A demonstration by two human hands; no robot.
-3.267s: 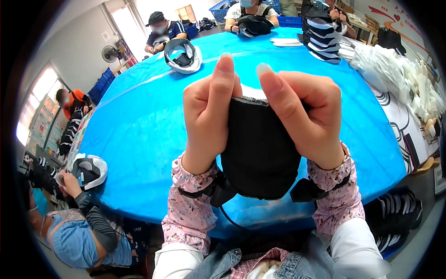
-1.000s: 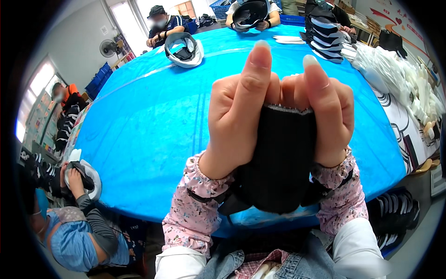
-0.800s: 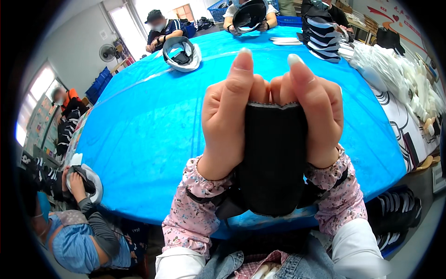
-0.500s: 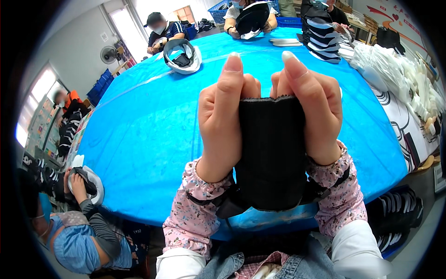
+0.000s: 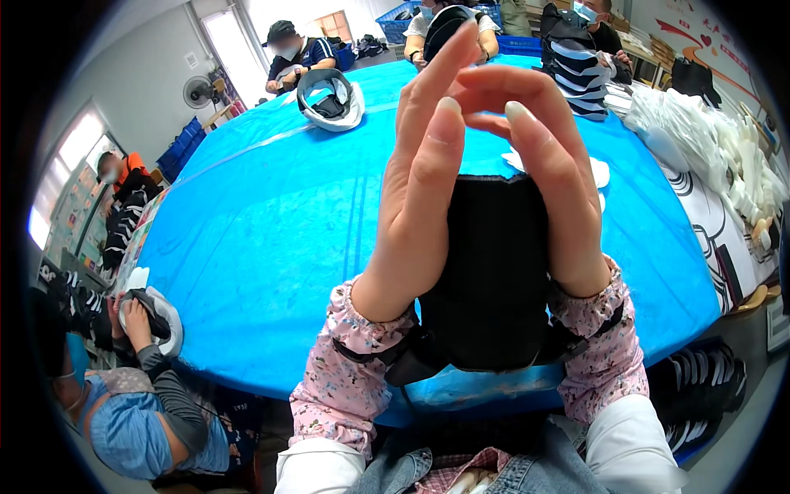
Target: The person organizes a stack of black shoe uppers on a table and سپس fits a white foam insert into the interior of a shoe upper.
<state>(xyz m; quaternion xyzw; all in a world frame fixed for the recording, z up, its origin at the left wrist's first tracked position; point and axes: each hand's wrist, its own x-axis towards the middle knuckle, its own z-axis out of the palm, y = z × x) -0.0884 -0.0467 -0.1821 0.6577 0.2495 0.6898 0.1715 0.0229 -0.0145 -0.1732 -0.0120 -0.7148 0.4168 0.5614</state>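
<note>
A black, soft-looking fabric piece (image 5: 498,272) with a rounded lower end and a straight, raw upper edge stands between my wrists at the table's near edge. Black straps run from its lower sides across my pink floral sleeves. My left hand (image 5: 424,185) lies along its left side, fingers stretched up and away. Along the other side is my right hand (image 5: 564,173), its thumb raised and its fingers arching over towards the left hand's fingers. Both hands look open, with no fingers wrapped round the piece. What lies behind the fabric is hidden.
A blue-covered table (image 5: 263,214) bears a white-and-black padded piece (image 5: 332,100), small white pieces (image 5: 599,171) and a black-and-white stack (image 5: 576,78). White plastic bags (image 5: 699,123) lie at right. Co-workers sit round the far side; one at left handles a similar piece (image 5: 156,321).
My fingers have gone from curled at the black piece's upper edge to stretched out above it. The hands have tilted together at the top. The black piece has shifted slightly right.
</note>
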